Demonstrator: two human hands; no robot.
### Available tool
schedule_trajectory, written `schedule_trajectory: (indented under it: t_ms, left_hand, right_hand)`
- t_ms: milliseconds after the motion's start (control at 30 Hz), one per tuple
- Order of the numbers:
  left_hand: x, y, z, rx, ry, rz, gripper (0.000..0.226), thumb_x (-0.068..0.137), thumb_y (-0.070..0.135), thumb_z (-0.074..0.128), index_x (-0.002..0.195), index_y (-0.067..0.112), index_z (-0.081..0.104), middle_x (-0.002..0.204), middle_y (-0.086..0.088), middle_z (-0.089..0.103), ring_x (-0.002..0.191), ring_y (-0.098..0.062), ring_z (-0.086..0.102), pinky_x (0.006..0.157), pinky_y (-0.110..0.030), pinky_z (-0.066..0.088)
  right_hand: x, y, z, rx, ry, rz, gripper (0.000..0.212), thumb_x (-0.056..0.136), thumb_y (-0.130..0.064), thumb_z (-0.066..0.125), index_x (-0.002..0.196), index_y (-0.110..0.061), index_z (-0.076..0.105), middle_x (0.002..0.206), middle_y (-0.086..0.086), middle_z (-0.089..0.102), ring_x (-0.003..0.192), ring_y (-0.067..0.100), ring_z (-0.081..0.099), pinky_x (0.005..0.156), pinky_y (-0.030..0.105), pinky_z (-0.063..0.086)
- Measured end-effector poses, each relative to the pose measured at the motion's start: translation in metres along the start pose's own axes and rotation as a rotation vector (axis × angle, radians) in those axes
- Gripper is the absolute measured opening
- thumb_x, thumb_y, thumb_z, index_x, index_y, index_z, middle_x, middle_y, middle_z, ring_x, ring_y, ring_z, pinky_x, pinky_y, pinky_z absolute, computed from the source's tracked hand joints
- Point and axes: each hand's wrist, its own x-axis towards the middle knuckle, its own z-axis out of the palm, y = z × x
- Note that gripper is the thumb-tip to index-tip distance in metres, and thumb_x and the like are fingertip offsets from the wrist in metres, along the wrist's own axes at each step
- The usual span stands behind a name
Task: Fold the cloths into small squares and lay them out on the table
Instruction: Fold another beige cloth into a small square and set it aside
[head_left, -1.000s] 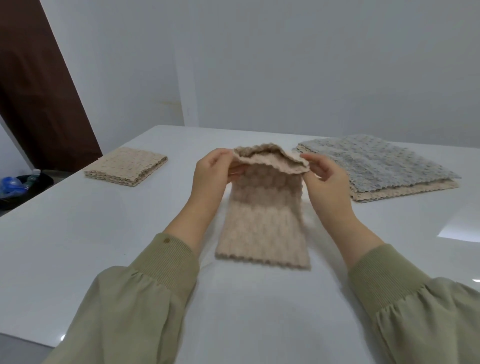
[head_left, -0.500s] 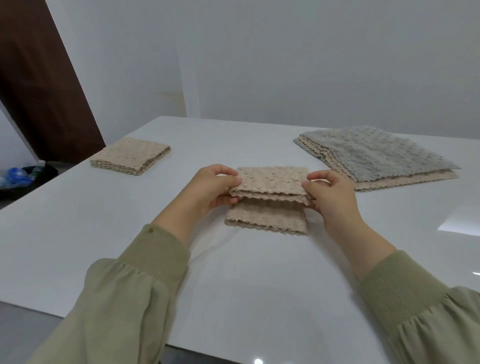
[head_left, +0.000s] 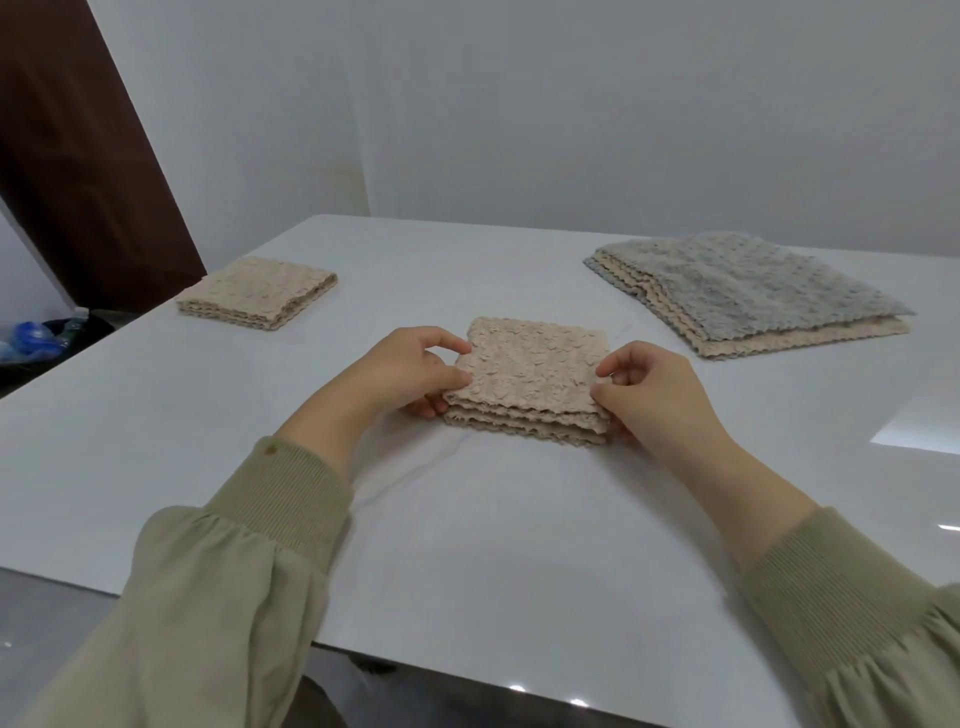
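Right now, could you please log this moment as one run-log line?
step: squaring fold | left hand: grips beige cloth left edge | right hand: grips right edge | folded square: far left | unfolded stack: far right

Folded beige textured cloth square (head_left: 527, 379), on glossy white table (head_left: 467, 545); left hand (head_left: 410, 371) and right hand (head_left: 652, 397) pinching its side edges.
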Motion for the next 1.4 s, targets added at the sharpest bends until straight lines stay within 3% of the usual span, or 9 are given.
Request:
schedule_trajectory:
  t_ms: [200, 633, 700, 833, 900, 1033, 1133, 1233, 1400]
  left_hand:
    - [-0.001, 0.002, -0.004, 0.003, -0.014, 0.004, 0.027, 0.083, 0.009, 0.068, 0.108, 0.019, 0.062, 0.056, 0.004, 0.056, 0.049, -0.01, 0.059, 0.052, -0.023, 0.052]
    - [-0.001, 0.0, -0.002, 0.194, -0.044, 0.016, 0.027, 0.081, 0.016, 0.071, 0.105, 0.022, 0.061, 0.064, 0.0, 0.058, 0.059, -0.013, 0.058, 0.057, -0.025, 0.049]
    - [-0.001, 0.001, 0.0, 0.335, 0.063, 0.108, 0.023, 0.081, 0.024, 0.071, 0.102, 0.026, 0.063, 0.073, 0.003, 0.06, 0.067, -0.01, 0.055, 0.063, -0.023, 0.043]
    - [0.006, 0.005, 0.018, 0.507, 0.395, 0.604, 0.026, 0.093, 0.029, 0.053, 0.115, 0.02, 0.065, 0.116, 0.001, 0.059, 0.114, -0.014, 0.042, 0.095, -0.023, 0.029]
    - [0.016, 0.002, 0.031, 0.608, 0.238, 0.669, 0.043, 0.095, 0.035, 0.04, 0.131, 0.02, 0.054, 0.14, -0.001, 0.048, 0.132, -0.019, 0.031, 0.11, -0.029, 0.021]
    - [0.028, -0.011, 0.044, 0.864, -0.08, 0.483, 0.053, 0.1, 0.043, 0.029, 0.149, 0.027, 0.019, 0.159, 0.006, 0.01, 0.146, -0.016, 0.001, 0.118, -0.037, 0.004]
    - [0.028, -0.012, 0.044, 0.839, -0.107, 0.446, 0.053, 0.1, 0.043, 0.029, 0.15, 0.029, 0.015, 0.159, 0.008, 0.004, 0.146, -0.013, -0.004, 0.118, -0.043, 0.004]
    - [0.026, -0.011, 0.044, 0.798, -0.109, 0.448, 0.053, 0.1, 0.041, 0.031, 0.149, 0.029, 0.017, 0.159, 0.008, 0.005, 0.146, -0.013, -0.004, 0.118, -0.043, 0.005]
    - [0.026, -0.011, 0.043, 0.753, -0.133, 0.436, 0.051, 0.101, 0.038, 0.03, 0.149, 0.029, 0.017, 0.159, 0.008, 0.005, 0.145, -0.011, -0.005, 0.118, -0.044, 0.005]
  right_hand:
    - [0.001, 0.003, 0.001, -0.062, -0.014, -0.056, 0.019, 0.074, -0.002, 0.059, 0.071, -0.02, 0.056, 0.062, 0.008, 0.058, 0.064, 0.035, 0.061, 0.062, 0.04, 0.049]
    - [0.001, 0.004, 0.005, -0.267, -0.011, -0.149, 0.013, 0.078, -0.007, 0.058, 0.076, -0.02, 0.058, 0.067, -0.004, 0.057, 0.063, 0.008, 0.051, 0.057, 0.018, 0.038]
    - [0.001, 0.003, 0.005, -0.311, -0.031, -0.154, 0.014, 0.079, -0.006, 0.057, 0.077, -0.02, 0.059, 0.068, -0.007, 0.056, 0.063, 0.004, 0.049, 0.055, 0.013, 0.036]
    - [0.001, 0.003, 0.004, -0.338, -0.049, -0.166, 0.015, 0.08, -0.005, 0.057, 0.079, -0.019, 0.06, 0.069, -0.008, 0.055, 0.064, 0.003, 0.049, 0.054, 0.008, 0.035]
    - [0.001, 0.003, 0.003, -0.352, -0.066, -0.174, 0.016, 0.08, -0.005, 0.058, 0.078, -0.021, 0.059, 0.069, -0.007, 0.056, 0.064, 0.003, 0.049, 0.054, 0.009, 0.035]
    - [0.001, -0.002, -0.003, -0.433, -0.088, -0.225, 0.014, 0.083, -0.011, 0.06, 0.079, -0.024, 0.06, 0.077, -0.008, 0.055, 0.066, 0.002, 0.048, 0.057, 0.014, 0.034]
    - [-0.001, -0.011, -0.012, -0.515, -0.138, -0.303, 0.004, 0.087, -0.027, 0.061, 0.086, -0.024, 0.062, 0.094, -0.007, 0.047, 0.082, 0.008, 0.045, 0.067, 0.021, 0.029]
    - [-0.005, -0.016, -0.017, -0.656, -0.241, -0.374, 0.018, 0.082, -0.038, 0.066, 0.092, -0.024, 0.063, 0.099, -0.005, 0.047, 0.099, 0.012, 0.039, 0.084, 0.026, 0.032]
    - [-0.007, -0.015, -0.012, -0.743, -0.219, -0.477, 0.006, 0.08, -0.021, 0.068, 0.085, -0.017, 0.066, 0.09, -0.002, 0.052, 0.096, 0.021, 0.045, 0.083, 0.034, 0.038]
